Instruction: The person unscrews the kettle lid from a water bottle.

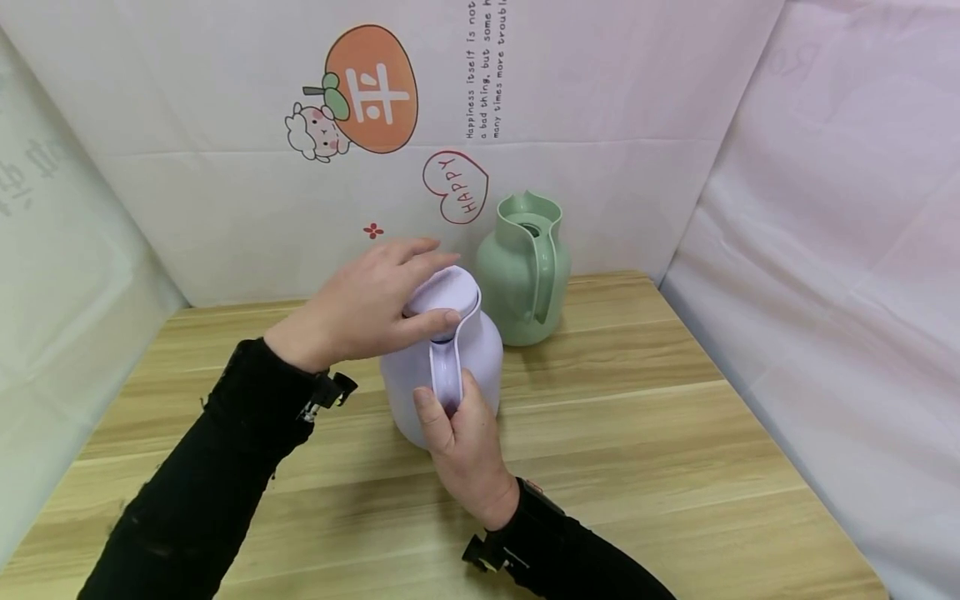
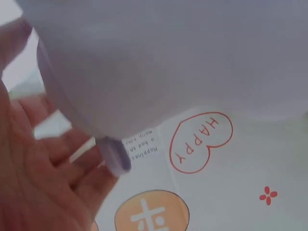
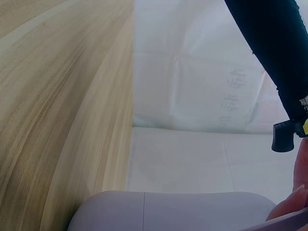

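— While I am steadying the pale lilac plastic jug [image 1: 442,367] on the light wooden table [image 1: 637,433], can you tell what my hands are doing?

— Yes. Your right hand [image 1: 465,450] is curling round the jug's loop handle [image 1: 446,375] from the near side, thumb lying up along it. Your left hand [image 1: 367,304] is coming over the top, thumb and fingers pinching the round lilac lid [image 1: 447,292]. Is the lid coming off or going on?

— I am judging that I am in the middle of working the lid at the jug's mouth; it is looking slightly tilted, so it is probably not seated. Which way it is going I cannot say. My next move is calling for a firm hold on the handle so the body is not turning with the cap.

— Where is the jug sitting?

— Upright near the middle of the table, straight in front of me. Behind it, near but apart, the sage green plastic jug [image 1: 525,271] is standing by the printed white backdrop [image 1: 600,108], handle facing me.

— Is anything in either one?

— I cannot tell. The lilac one is being covered by the lid and my fingers. The green one is standing without a lid, but only a dark ring is showing inside its rim. My left wrist camera is showing just the blurred lilac body [image 2: 168,57] close against my palm [image 2: 33,183].
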Motion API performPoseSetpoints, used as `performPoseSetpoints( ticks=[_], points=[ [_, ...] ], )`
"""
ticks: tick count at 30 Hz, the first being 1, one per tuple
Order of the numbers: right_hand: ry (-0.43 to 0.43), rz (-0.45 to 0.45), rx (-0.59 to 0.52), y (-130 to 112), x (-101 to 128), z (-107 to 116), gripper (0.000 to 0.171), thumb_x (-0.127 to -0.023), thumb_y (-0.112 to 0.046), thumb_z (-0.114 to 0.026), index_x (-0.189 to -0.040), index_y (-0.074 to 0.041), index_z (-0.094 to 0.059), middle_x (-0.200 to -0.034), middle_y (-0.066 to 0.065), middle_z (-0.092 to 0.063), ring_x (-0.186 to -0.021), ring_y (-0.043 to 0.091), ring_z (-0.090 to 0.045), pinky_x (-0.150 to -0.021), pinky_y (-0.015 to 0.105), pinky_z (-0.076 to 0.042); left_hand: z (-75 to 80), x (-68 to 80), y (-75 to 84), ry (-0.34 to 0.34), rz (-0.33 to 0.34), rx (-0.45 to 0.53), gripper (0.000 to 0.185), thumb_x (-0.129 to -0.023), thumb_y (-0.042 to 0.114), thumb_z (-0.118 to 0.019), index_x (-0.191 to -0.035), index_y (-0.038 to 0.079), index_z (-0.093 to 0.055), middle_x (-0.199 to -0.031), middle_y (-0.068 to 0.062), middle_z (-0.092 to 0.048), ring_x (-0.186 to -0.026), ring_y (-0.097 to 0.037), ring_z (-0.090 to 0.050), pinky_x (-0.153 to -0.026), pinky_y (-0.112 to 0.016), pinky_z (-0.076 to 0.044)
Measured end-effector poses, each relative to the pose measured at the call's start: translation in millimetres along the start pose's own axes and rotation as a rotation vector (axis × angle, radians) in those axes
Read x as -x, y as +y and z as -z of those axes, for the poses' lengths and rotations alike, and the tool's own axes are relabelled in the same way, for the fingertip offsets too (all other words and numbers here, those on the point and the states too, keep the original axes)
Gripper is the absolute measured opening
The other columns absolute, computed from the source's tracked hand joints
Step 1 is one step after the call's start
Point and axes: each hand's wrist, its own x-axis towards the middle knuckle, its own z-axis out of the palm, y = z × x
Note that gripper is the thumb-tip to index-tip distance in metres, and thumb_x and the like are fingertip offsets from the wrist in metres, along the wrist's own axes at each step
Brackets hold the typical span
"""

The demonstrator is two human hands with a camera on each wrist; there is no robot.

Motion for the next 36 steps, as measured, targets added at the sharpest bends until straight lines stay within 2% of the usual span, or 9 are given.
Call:
performPoseSetpoints(
  ticks=[6,11,16,23,36],
  points=[
    [0.011,-0.005,0.014,0.1,0.1,-0.4,0.029,-0.106,-0.024,-0.06,-0.119,0.002,-0.057,-0.096,0.009,-0.062,-0.085,0.016,-0.06,-0.072,0.031,-0.053,12.4,-4.7,-2.9,-0.113,-0.063,0.06,0.065,-0.095,0.042,-0.065,-0.154,0.019,-0.053,-0.16,-0.014,-0.048,-0.149,-0.034,-0.043,-0.12,-0.057,-0.036],
    [0.013,0.005,0.005,0.9,0.2,-0.6,0.029,-0.107,-0.024,-0.059,-0.116,0.003,-0.057,-0.091,0.008,-0.059,-0.081,0.014,-0.057,-0.068,0.03,-0.051,18.0,-8.5,-2.1,-0.188,-0.044,0.074,0.063,-0.092,0.033,-0.058,-0.153,0.022,-0.055,-0.161,-0.008,-0.047,-0.151,-0.029,-0.041,-0.121,-0.055,-0.034],
    [0.015,0.002,0.0,0.2,0.1,-0.6,0.029,-0.107,-0.025,-0.059,-0.115,0.002,-0.058,-0.089,0.007,-0.058,-0.08,0.013,-0.055,-0.068,0.029,-0.05,19.0,-10.3,-0.4,-0.223,-0.044,0.047,0.057,-0.09,0.028,-0.056,-0.146,0.021,-0.063,-0.156,-0.005,-0.054,-0.144,-0.029,-0.049,-0.115,-0.051,-0.042],
    [0.013,0.0,0.002,0.0,-0.4,-0.7,0.026,-0.106,-0.022,-0.06,-0.115,0.002,-0.058,-0.09,0.008,-0.059,-0.08,0.014,-0.057,-0.068,0.03,-0.051,18.9,-10.2,-2.0,-0.217,-0.046,0.056,0.051,-0.093,0.028,-0.058,-0.143,0.02,-0.066,-0.152,-0.006,-0.058,-0.139,-0.029,-0.054,-0.113,-0.049,-0.044],
    [0.012,-0.007,0.019,-1.3,0.4,-0.7,0.031,-0.106,-0.024,-0.06,-0.12,0.003,-0.056,-0.099,0.011,-0.064,-0.087,0.017,-0.061,-0.073,0.031,-0.054,16.2,-8.7,1.0,-0.127,-0.067,-0.005,0.046,-0.095,0.036,-0.065,-0.136,0.017,-0.071,-0.136,-0.008,-0.069,-0.125,-0.029,-0.063,-0.107,-0.049,-0.047]
  ],
)
